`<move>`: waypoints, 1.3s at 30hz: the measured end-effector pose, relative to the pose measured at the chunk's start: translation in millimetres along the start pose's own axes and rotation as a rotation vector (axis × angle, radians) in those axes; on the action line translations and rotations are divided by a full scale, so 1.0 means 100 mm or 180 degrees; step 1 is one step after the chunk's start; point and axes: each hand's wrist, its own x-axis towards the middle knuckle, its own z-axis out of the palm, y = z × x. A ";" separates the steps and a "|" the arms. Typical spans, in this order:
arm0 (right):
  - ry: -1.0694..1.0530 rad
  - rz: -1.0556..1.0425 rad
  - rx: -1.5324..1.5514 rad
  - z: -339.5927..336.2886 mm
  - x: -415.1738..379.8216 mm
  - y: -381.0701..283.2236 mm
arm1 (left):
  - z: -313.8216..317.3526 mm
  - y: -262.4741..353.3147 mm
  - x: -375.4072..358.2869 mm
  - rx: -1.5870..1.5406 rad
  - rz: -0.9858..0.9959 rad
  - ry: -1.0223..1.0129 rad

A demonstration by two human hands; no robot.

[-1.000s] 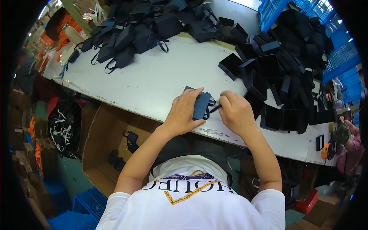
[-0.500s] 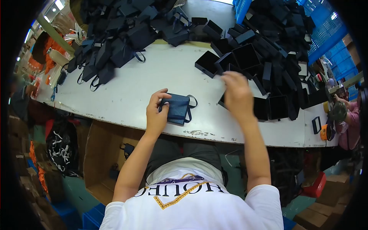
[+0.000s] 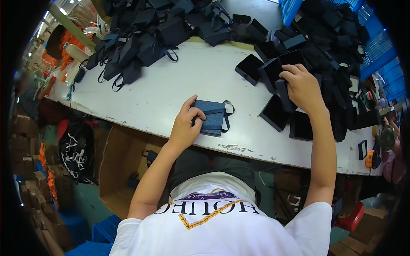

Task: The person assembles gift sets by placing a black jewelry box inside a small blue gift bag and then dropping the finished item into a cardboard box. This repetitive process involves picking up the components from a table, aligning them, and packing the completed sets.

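A small dark blue box (image 3: pixel 212 118) with ribbon loops at its right side lies on the white table (image 3: pixel 171 89). My left hand (image 3: pixel 188 123) is closed on the box's left edge. At the right, my right hand (image 3: pixel 301 85) has its fingers bent over a black box piece (image 3: pixel 283 94) at the edge of the heap of open black boxes. Beside it on the table lie an open black box (image 3: pixel 249 68) and another open box (image 3: pixel 274 113).
A pile of dark ribboned boxes (image 3: pixel 147 47) covers the back left. Blue crates (image 3: pixel 378 53) stand at the back right. Below the front edge is a cardboard box (image 3: pixel 121 166). A person's arm (image 3: pixel 395 128) shows at the far right.
My right hand has moved right onto the heap and now holds a black box piece. The blue box under my left hand lies flatter. The whole view has shifted somewhat.
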 end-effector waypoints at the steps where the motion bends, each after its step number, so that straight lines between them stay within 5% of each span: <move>1: 0.0047 0.0165 0.0174 -0.09 -0.05 -0.14 | -0.03 0.00 -0.01 0.0045 -0.0072 -0.0074; 4: 0.0060 0.0579 0.1607 0.08 -0.27 -0.52 | -0.16 0.13 -0.04 0.0305 -0.0122 -0.0331; 7: -0.0344 0.1753 0.2692 0.39 -0.39 -0.97 | -0.30 0.28 -0.03 0.0754 0.0249 -0.0691; 12: 0.0157 0.2339 0.2729 0.76 -0.46 -1.31 | -0.43 0.19 0.07 0.1372 0.1147 -0.1392; 15: 0.0346 0.2505 0.2746 0.96 -0.52 -1.37 | -0.42 0.08 0.10 0.0739 0.1111 -0.1472; 21: 0.0487 0.3119 0.3669 0.55 -0.32 -1.49 | -0.47 0.05 -0.22 0.0456 0.0722 0.0183; 25: 0.0791 0.2659 0.3810 0.58 -0.14 -1.60 | -0.62 0.19 -0.35 0.0663 0.0334 0.0245; 29: 0.0697 0.1869 0.2933 0.99 -0.01 -1.74 | -0.67 0.13 -0.52 0.1230 -0.0006 -0.0071; 39: 0.0220 0.1562 0.2279 1.23 0.19 -2.02 | -0.59 -0.09 -0.68 0.1136 0.0111 0.0359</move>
